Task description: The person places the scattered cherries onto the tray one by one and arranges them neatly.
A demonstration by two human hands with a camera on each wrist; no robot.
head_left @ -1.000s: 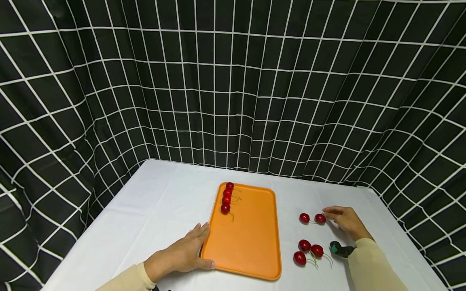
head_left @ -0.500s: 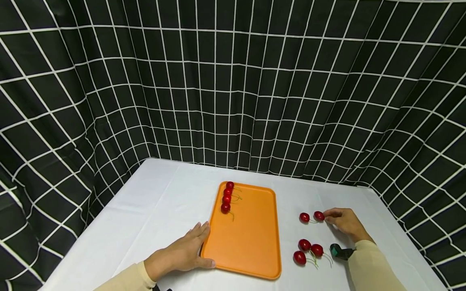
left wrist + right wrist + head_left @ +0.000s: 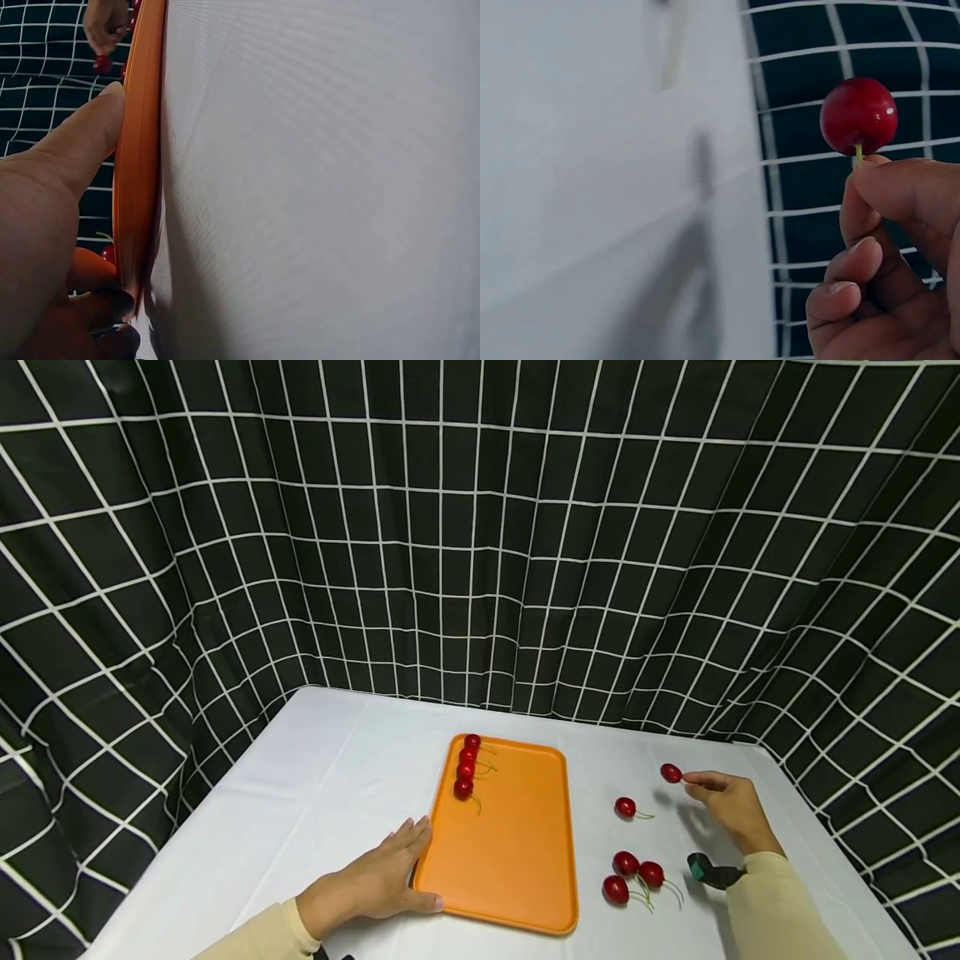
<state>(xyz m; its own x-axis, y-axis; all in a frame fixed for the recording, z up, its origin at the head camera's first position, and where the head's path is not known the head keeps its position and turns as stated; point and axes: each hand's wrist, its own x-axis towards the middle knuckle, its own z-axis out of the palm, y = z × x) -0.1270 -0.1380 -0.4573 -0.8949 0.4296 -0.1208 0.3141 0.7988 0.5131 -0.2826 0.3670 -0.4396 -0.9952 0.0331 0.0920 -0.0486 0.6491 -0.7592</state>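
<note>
The right grip (image 3: pixel 731 806) is closed to a pinch: thumb and forefinger hold the stem (image 3: pixel 858 153) of one cherry (image 3: pixel 859 114) close to the fruit. The remaining fingers that show in the right wrist view are bent toward the palm. The held cherry is clear of the bench (image 3: pixel 337 777), to the right of the tray (image 3: pixel 517 852); its shadow falls on the white cover below, apart from the fruit.

The left grip (image 3: pixel 382 877) is spread and grasps nothing. Its fingers lie against the left edge of the tray, and its thumb rests at the near left corner.

The tray is orange, rectangular and flat on the bench. A row of four cherries (image 3: pixel 466 771) lies inside it along the left edge, at the far end, with the stems directed to the right.

Right of the tray, a single cherry (image 3: pixel 625 807) lies on the bench, its stem toward the right grip. Nearer the person, a cluster of three cherries (image 3: pixel 626 863) lies with stems crossing. A black curtain (image 3: pixel 450 568) with white grid lines stands behind the bench. Both sleeves (image 3: pixel 780 910) are cream.
</note>
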